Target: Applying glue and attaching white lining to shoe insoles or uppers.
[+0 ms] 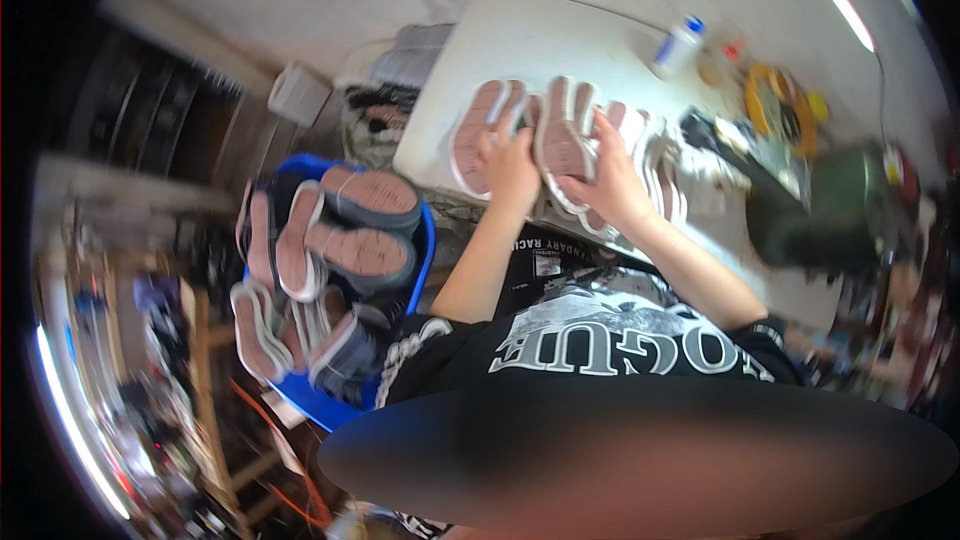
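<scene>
White-edged shoe soles with brownish-pink faces stand in a row along the near side of a white table (480,35). My left hand (510,168) is closed over the lower inner edge of the leftmost sole (474,145), its fingers slightly blurred. In the middle, my right hand (612,180) grips a sole (560,140), thumb across the pink face and fingers at its right edge. More soles (665,175) stand just right of that hand, partly hidden by it.
A blue basket (428,250) at my left holds several shoe soles, some with dark grey sides. A white bottle with a blue cap (680,45), a yellow tape-like ring (775,110) and a dark green rounded machine (830,205) are at the right.
</scene>
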`<state>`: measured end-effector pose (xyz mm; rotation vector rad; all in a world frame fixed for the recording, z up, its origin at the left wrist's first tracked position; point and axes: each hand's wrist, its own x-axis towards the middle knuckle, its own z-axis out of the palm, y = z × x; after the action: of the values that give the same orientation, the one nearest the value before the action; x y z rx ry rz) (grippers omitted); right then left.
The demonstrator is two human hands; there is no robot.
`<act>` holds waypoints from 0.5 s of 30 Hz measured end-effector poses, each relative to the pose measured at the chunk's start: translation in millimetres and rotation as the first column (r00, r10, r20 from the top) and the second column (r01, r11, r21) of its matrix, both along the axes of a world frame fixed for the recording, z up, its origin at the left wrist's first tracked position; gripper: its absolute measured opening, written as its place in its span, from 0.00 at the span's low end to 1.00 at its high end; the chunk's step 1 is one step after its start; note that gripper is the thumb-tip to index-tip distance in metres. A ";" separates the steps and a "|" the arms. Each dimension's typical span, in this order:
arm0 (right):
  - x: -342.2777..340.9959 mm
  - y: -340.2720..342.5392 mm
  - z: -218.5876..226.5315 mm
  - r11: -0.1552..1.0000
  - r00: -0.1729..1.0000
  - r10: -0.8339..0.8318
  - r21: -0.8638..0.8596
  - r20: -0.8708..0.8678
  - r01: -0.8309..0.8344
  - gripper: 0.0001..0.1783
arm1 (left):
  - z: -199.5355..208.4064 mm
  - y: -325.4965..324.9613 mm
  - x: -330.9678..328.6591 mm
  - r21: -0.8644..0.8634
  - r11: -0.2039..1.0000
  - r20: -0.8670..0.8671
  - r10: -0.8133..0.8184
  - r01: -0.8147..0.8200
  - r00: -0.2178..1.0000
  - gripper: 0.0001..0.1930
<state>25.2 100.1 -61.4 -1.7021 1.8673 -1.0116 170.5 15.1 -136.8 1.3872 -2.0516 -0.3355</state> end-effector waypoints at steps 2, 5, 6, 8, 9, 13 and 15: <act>3.4 3.0 6.4 1.000 0.993 0.000 -0.015 -0.117 -0.001 0.50 | -16.0 7.0 -8.1 0.065 0.994 -0.012 0.083 -0.082 0.996 0.12; 2.9 8.0 -2.7 0.990 0.993 -0.006 0.142 0.120 -0.011 0.44 | -15.3 16.0 -5.4 0.067 0.992 -0.063 0.108 -0.103 0.992 0.12; 2.7 11.4 -5.7 0.989 0.995 -0.007 0.145 0.097 -0.008 0.42 | -8.3 20.2 -1.8 0.004 0.996 -0.116 0.085 -0.085 0.990 0.11; -3.9 18.0 -13.0 0.998 0.987 0.032 0.064 -0.159 -0.022 0.43 | -4.7 24.8 3.7 -0.043 0.998 -0.148 0.039 -0.045 0.988 0.09; -2.6 25.6 0.6 0.999 0.987 0.032 0.034 -0.157 -0.027 0.41 | -8.8 22.3 -2.6 -0.018 1.000 -0.178 0.011 -0.015 0.984 0.09; -16.6 27.6 0.8 0.974 0.979 0.005 0.224 -0.201 0.041 0.37 | -4.1 23.3 -2.1 0.038 0.999 -0.165 0.013 -0.007 0.986 0.08; -16.0 28.3 6.4 0.984 0.993 -0.001 0.177 -0.116 0.022 0.33 | -11.0 19.3 -5.9 0.053 0.998 -0.119 0.032 -0.026 0.992 0.09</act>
<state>9.2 128.4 -55.0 -1.6771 1.9770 -0.7395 164.6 34.3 -147.8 1.3916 -1.9357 -0.4515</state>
